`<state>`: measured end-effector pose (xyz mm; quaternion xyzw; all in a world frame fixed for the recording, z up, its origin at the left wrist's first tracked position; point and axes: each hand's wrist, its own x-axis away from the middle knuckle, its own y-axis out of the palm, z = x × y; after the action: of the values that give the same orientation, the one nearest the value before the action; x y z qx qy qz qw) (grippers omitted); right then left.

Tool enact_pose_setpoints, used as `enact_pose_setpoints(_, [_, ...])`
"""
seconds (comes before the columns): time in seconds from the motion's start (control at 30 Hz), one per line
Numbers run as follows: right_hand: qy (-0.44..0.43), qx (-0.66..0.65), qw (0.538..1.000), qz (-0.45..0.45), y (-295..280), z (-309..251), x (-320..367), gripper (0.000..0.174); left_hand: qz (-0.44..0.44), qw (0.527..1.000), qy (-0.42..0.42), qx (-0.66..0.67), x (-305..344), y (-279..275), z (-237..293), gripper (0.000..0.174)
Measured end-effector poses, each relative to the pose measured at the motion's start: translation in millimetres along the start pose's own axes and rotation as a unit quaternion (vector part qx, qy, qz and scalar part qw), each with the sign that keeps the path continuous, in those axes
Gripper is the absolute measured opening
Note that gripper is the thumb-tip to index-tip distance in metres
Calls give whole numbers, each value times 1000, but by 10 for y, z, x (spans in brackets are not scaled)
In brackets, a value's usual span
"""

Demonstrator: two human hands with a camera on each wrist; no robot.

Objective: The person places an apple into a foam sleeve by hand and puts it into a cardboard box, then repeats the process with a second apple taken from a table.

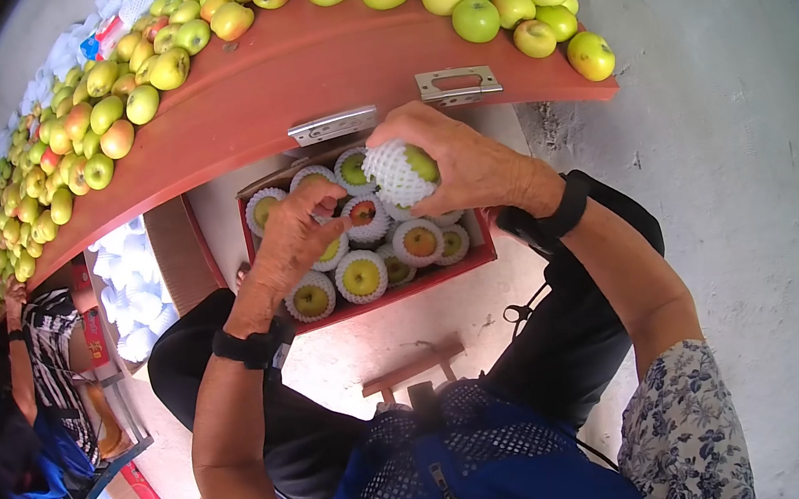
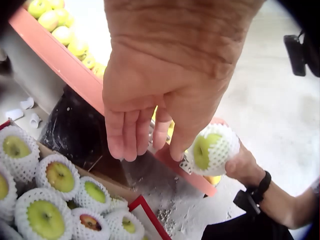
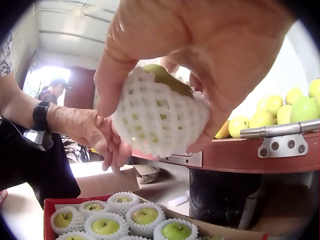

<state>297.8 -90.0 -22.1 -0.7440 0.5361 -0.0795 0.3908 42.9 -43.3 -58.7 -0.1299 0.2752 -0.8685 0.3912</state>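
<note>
My right hand (image 1: 469, 162) grips a green apple (image 3: 167, 77) wrapped in a white foam net (image 3: 155, 117), held above the right side of a red cardboard box (image 1: 396, 297). Thumb and fingers reach around the net from both sides. My left hand (image 1: 292, 238) hovers over the box's left part, its fingers loosely bent with nothing in them. Inside the box sit several apples (image 1: 361, 277) in white foam nets, some green and some with red patches. Part of their rows is hidden under my hands in the head view.
A red-brown board (image 1: 229, 100) with metal hinges (image 1: 333, 125) curves behind the box, heaped with loose apples (image 1: 104, 112). At left stands a carton of white foam nets (image 1: 134, 284). Another person's arm (image 1: 20, 360) shows at far left. Black scissors (image 1: 517, 314) hang by my right leg.
</note>
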Motion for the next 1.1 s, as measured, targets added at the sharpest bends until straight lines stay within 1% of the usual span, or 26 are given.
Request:
enact_pose_setpoints(0.03, [-1, 0, 1000, 4, -15, 1, 6, 64, -36, 999, -25, -22, -2, 45, 25, 34])
enact_pose_setpoints(0.07, [-12, 12, 1000, 3, -26, 2, 11, 63, -37, 999, -24, -26, 6, 110, 9, 34])
enact_pose_setpoints(0.13, [-25, 21, 999, 6, -33, -9, 29, 63, -54, 998, 16, -36, 36, 272, -87, 35])
enact_pose_setpoints(0.17, [-24, 24, 999, -2, -36, -17, 33, 63, -55, 997, 17, -42, 58, 347, -107, 35])
enact_pose_setpoints(0.23, [-25, 25, 999, -5, -36, -29, 38, 63, -53, 996, -39, -53, 127, 531, -125, 45])
enact_pose_setpoints(0.27, [-28, 27, 999, -1, -37, -27, 35, 63, -53, 996, -36, -59, 179, 636, -137, 45])
enact_pose_setpoints(0.33, [-32, 30, 999, 8, -56, -43, 24, 63, -44, 990, -31, -128, 274, 872, -173, 61])
enact_pose_setpoints(0.37, [-24, 16, 1000, 6, -68, -54, 19, 64, -80, 984, -59, -151, 281, 980, -208, 71])
enact_pose_setpoints(0.4, [-16, 2, 1000, 3, -79, -63, 23, 64, -81, 983, -56, -155, 296, 1053, -153, 71])
enact_pose_setpoints(0.47, [-22, 7, 1000, 6, -92, -69, 29, 63, -42, 988, -76, -130, 312, 1197, -40, 70])
enact_pose_setpoints(0.5, [-29, 12, 1000, 4, -92, -73, 24, 62, -42, 987, -76, -134, 302, 1265, -28, 70])
enact_pose_setpoints(0.57, [-35, 13, 999, 6, -76, -54, 18, 65, -10, 981, -86, -175, 252, 1407, -66, 74])
enact_pose_setpoints(0.6, [-37, 14, 999, 5, -85, -51, 14, 68, -10, 980, -84, -178, 210, 1457, -66, 74])
enact_pose_setpoints(0.67, [-34, 14, 999, 4, -95, -54, 24, 69, 29, 970, -41, -239, 142, 1570, -51, 76])
enact_pose_setpoints(0.7, [-31, 13, 999, 1, -100, -65, 21, 69, 30, 969, -41, -240, 106, 1596, -12, 76])
enact_pose_setpoints(0.77, [-35, 8, 999, 4, -118, -83, 29, 69, -15, 957, -49, -287, 52, 1616, 65, 71])
enact_pose_setpoints(0.8, [-40, 3, 999, 5, -134, -85, 22, 69, -11, 955, -51, -293, 38, 1698, -21, 71])
enact_pose_setpoints(0.83, [-52, 1, 999, 9, -139, -77, 41, 69, -3, 951, -19, -309, 42, 1824, -202, 68])
enact_pose_setpoints(0.87, [-42, 6, 999, 17, -136, -57, 71, 66, 10, 943, 10, -333, 32, 1849, -295, 65])
enact_pose_setpoints(0.9, [-45, 5, 999, 26, -115, -44, 42, 64, 4, 941, -7, -338, 11, 1842, -215, 50])
enact_pose_setpoints(0.93, [-30, 17, 999, -3, -124, -18, 19, 64, 18, 937, 37, -346, 0, 1955, -462, 36])
enact_pose_setpoints(0.97, [-39, 14, 999, -15, -157, -38, -9, 64, 58, 940, 47, -332, 40, 1932, -422, 25])
enact_pose_setpoints(1.0, [-1, 18, 999, -27, -196, -140, -7, 63, 49, 958, 28, -281, 81, 1827, -266, 24])
enact_pose_setpoints(1.03, [-31, 19, 999, -12, -179, -143, -18, 62, 91, 958, 51, -268, 101, 1921, -381, 23])
enact_pose_setpoints(1.07, [-40, 9, 999, 6, -180, -189, -18, 59, 61, 955, 23, -290, 92, 1913, -326, 25])
enact_pose_setpoints(1.1, [-42, 10, 999, 9, -168, -227, -19, 59, 99, 950, 39, -295, 125, 1895, -246, 24])
